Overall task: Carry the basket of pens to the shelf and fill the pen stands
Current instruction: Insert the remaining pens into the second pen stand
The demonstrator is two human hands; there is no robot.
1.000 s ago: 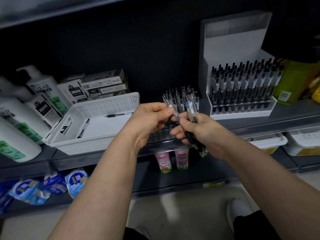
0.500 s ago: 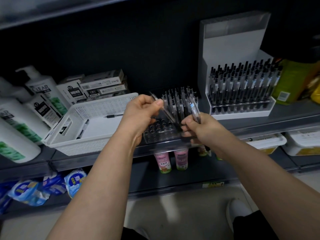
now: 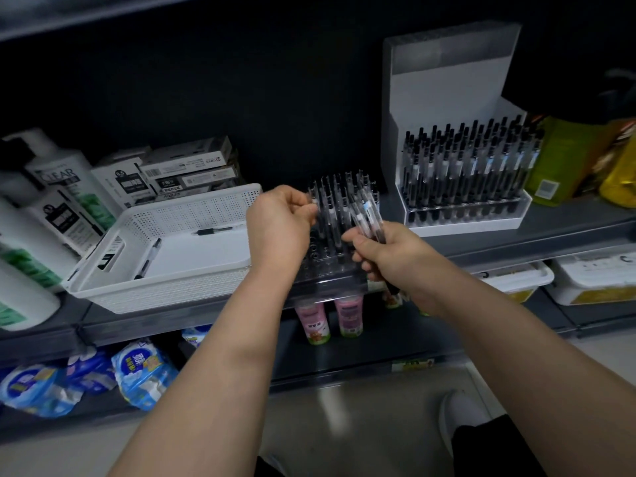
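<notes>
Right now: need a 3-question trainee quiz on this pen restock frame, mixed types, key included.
1. True or false: the white basket holds no pens.
2. The right hand grips: A) a bundle of pens B) a stapler C) nothing.
3. Fill in: the left hand pinches a pen over the ___ pen stand.
Key: 1 false, two pens lie in it. 2 A. 3 clear, the clear pen stand.

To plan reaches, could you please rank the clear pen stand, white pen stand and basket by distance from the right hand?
1. Clear pen stand, just left of the right hand.
2. White pen stand, back right.
3. Basket, far left.
</notes>
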